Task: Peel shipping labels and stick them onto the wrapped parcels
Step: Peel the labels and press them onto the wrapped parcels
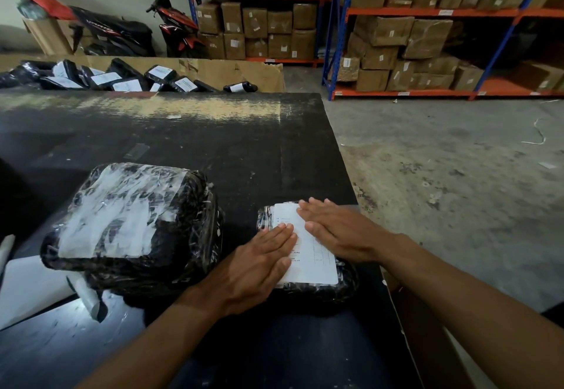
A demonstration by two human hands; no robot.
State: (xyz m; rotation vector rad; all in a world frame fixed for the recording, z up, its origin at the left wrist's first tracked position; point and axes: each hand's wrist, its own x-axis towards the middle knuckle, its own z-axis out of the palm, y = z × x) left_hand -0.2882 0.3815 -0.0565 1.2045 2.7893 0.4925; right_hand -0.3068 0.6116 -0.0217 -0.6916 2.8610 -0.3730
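Observation:
A small black wrapped parcel [345,285] lies near the front right edge of the black table [213,144]. A white shipping label [311,254] covers its top. My left hand [259,260] lies flat on the label's left side with straight fingers. My right hand [338,230] presses flat on the label's right and far part, fingers pointing left. A larger black wrapped parcel [131,221] with glossy white patches on top sits to the left, stacked on another black parcel.
White sheets [27,291] lie at the table's left front. A cardboard bin [213,71] behind the table holds several labelled black parcels [122,79]. Shelving racks [427,37] with brown boxes stand at the back right. Bare concrete floor [457,175] lies to the right.

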